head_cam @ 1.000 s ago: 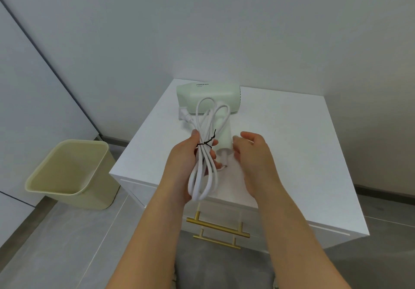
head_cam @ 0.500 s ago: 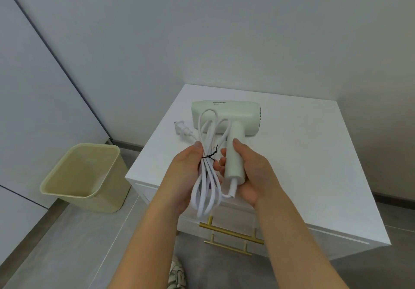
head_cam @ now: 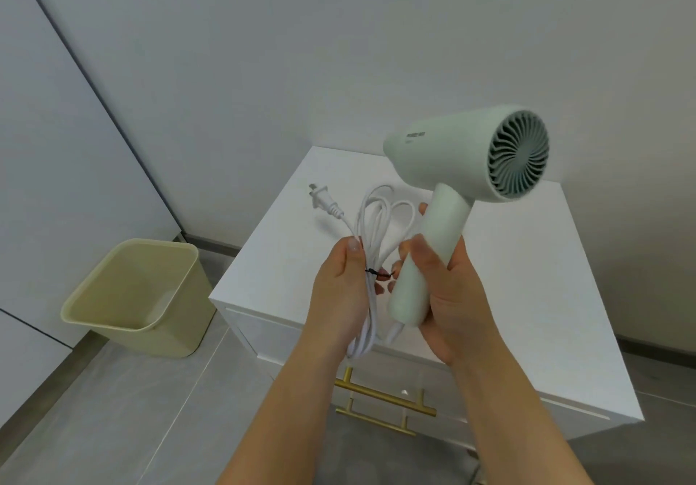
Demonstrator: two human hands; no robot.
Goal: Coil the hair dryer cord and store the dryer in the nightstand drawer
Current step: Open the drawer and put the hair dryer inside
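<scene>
A pale green hair dryer [head_cam: 452,160] is lifted above the white nightstand [head_cam: 534,296], its rear grille facing me. My right hand [head_cam: 444,296] grips its handle. The white cord [head_cam: 371,228] is coiled into loops and bound by a black tie [head_cam: 374,273]. My left hand [head_cam: 339,288] holds the bundle around its middle. The white plug [head_cam: 322,202] sticks out to the upper left of the loops. Both nightstand drawers are closed, with gold handles [head_cam: 384,398] on their fronts.
A yellowish waste bin [head_cam: 139,296] stands on the grey tiled floor left of the nightstand. White walls rise behind and to the right, and a white panel runs along the left.
My right hand has taken hold of the dryer's handle and raised the dryer off the nightstand top, turning its grille towards me. My left hand keeps holding the coiled cord.
</scene>
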